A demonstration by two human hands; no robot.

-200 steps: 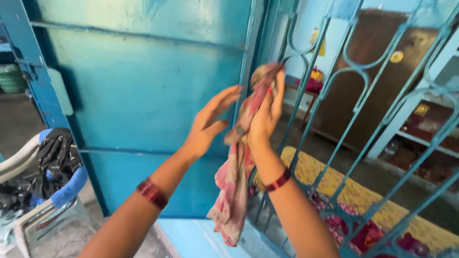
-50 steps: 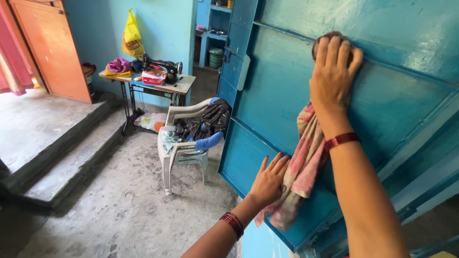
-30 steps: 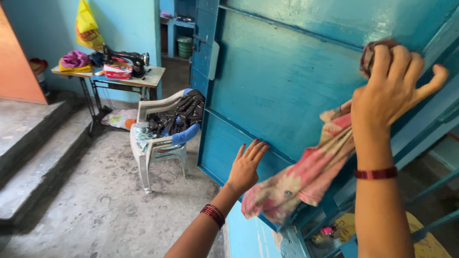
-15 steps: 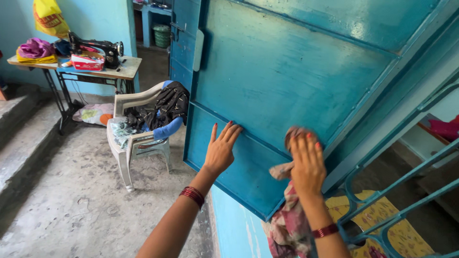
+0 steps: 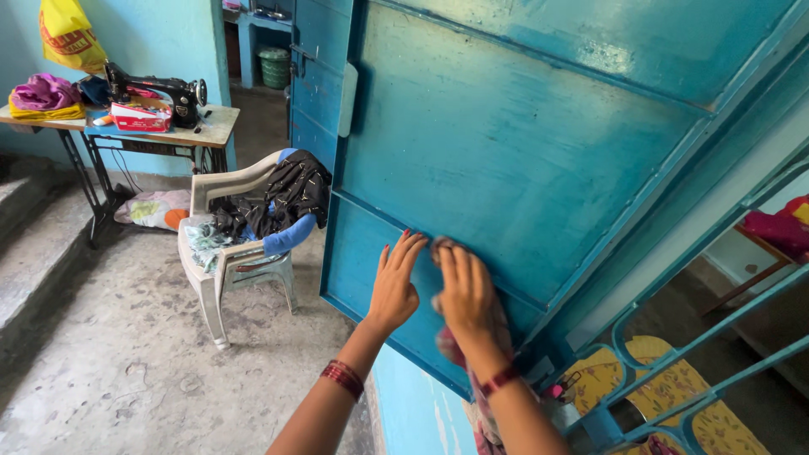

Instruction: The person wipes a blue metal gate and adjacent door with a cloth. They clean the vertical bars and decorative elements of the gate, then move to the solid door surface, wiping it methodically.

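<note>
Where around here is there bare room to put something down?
The concrete floor between the steps and the white plastic chair lies bare. The chair seat is heaped with clothes, and the sewing table is crowded, with only its right end open.

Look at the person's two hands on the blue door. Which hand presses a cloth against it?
The right hand presses the pink patterned cloth against the blue metal door. The left hand lies flat and bare on the panel beside it.
</note>
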